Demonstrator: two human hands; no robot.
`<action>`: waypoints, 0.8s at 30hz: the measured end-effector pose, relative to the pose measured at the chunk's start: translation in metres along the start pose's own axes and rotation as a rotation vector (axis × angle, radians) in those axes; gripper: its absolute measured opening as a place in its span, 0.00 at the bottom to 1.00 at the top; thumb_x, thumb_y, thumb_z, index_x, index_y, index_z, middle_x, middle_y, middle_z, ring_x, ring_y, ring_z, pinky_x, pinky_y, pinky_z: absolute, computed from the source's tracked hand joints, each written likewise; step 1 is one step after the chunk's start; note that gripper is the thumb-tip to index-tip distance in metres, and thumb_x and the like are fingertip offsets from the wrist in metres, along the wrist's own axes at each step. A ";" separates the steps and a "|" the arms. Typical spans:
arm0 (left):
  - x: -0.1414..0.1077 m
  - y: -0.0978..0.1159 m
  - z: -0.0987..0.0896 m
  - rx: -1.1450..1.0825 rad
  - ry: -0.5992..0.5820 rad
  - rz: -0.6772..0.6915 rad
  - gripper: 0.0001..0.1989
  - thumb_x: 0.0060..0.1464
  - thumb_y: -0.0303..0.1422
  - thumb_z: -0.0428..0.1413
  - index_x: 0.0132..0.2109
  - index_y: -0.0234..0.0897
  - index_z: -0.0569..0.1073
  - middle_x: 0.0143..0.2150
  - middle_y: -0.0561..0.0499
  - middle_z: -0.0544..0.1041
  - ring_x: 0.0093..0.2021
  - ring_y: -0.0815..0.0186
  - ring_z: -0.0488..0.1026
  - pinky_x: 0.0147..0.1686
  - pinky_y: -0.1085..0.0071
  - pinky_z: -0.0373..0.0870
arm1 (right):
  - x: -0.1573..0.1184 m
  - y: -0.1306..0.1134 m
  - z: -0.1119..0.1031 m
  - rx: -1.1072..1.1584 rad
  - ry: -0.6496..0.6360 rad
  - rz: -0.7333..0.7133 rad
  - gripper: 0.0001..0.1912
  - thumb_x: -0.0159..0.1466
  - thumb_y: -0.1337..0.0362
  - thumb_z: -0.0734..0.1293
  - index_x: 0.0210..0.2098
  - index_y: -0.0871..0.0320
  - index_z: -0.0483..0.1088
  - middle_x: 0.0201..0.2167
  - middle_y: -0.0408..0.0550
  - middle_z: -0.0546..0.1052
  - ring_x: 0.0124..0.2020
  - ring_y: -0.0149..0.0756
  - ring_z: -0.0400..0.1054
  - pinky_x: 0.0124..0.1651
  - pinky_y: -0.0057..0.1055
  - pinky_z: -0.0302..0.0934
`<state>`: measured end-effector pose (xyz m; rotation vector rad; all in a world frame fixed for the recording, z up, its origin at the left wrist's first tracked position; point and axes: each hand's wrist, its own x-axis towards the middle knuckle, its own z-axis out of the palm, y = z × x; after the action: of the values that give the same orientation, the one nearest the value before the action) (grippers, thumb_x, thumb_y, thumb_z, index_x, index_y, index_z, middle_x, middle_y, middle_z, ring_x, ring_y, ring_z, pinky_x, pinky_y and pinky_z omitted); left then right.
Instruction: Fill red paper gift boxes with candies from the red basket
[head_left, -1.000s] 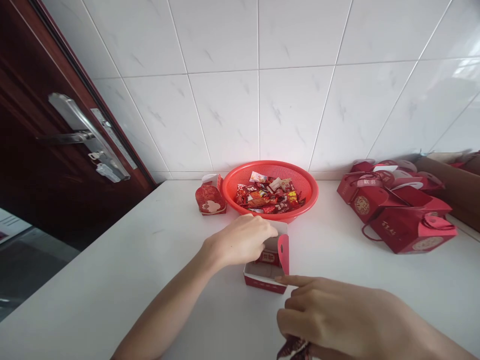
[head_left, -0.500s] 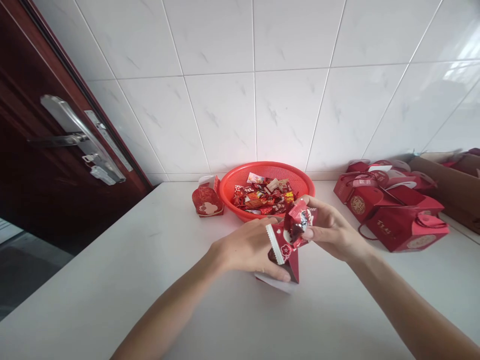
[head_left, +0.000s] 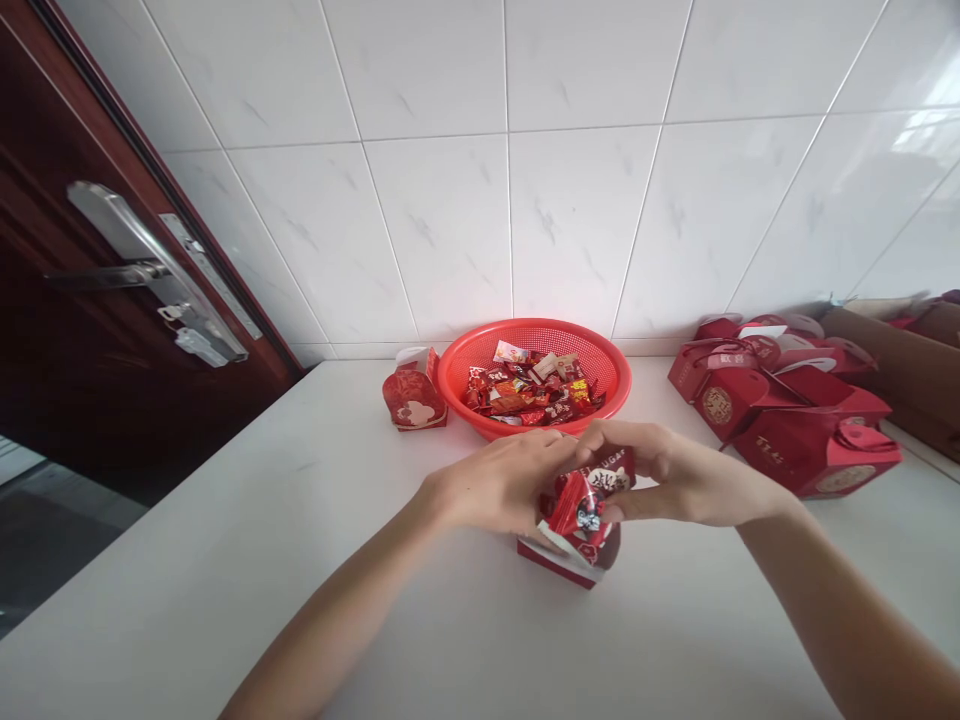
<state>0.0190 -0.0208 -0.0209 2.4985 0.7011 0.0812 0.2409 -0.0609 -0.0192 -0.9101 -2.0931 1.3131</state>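
Note:
A small red paper box [head_left: 556, 566] stands on the white counter in front of me. My left hand [head_left: 501, 482] is closed around its left and far side, with the fingertips partly hidden. My right hand [head_left: 671, 472] pinches red-wrapped candies [head_left: 579, 505] between thumb and fingers, right at the box's open top. How deep the candies sit inside it I cannot tell. Just beyond both hands is a red plastic basket [head_left: 459, 400] with many wrapped candies [head_left: 525, 390] in it.
An open red box [head_left: 415, 398] stands left of the basket. To the right are several closed red gift boxes [head_left: 814, 440] with handles, and a brown cardboard carton [head_left: 907, 375] behind them. White wall tiles [head_left: 442, 230] rise behind the counter; a dark red door [head_left: 45, 330] is at left.
My right hand has brought the candies down to the box opening. The box, tilted and mostly covered before, now stands more upright, with my left hand still on it.

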 end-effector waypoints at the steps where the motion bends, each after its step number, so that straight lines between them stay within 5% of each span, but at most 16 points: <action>1: -0.002 -0.001 -0.002 -0.017 -0.006 -0.009 0.27 0.49 0.40 0.66 0.55 0.43 0.68 0.53 0.48 0.74 0.52 0.57 0.73 0.43 0.66 0.70 | -0.002 -0.003 -0.003 -0.030 -0.003 0.017 0.15 0.62 0.63 0.73 0.46 0.57 0.68 0.35 0.42 0.74 0.34 0.31 0.67 0.37 0.28 0.65; 10: -0.009 -0.004 -0.010 -0.067 -0.054 -0.075 0.45 0.44 0.41 0.70 0.67 0.43 0.62 0.67 0.44 0.66 0.66 0.50 0.64 0.59 0.62 0.65 | -0.006 -0.006 0.003 -0.337 0.122 0.244 0.11 0.63 0.65 0.67 0.46 0.56 0.68 0.37 0.46 0.78 0.35 0.38 0.71 0.36 0.33 0.65; 24: -0.011 -0.008 -0.012 -0.125 -0.081 -0.075 0.45 0.44 0.40 0.69 0.67 0.44 0.61 0.64 0.45 0.70 0.63 0.52 0.68 0.56 0.63 0.66 | 0.005 -0.004 0.022 -0.264 0.125 0.166 0.17 0.60 0.72 0.67 0.49 0.57 0.69 0.46 0.48 0.79 0.43 0.39 0.73 0.43 0.33 0.65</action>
<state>0.0030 -0.0146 -0.0137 2.3401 0.7321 -0.0035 0.2207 -0.0710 -0.0248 -1.2678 -2.1630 1.0401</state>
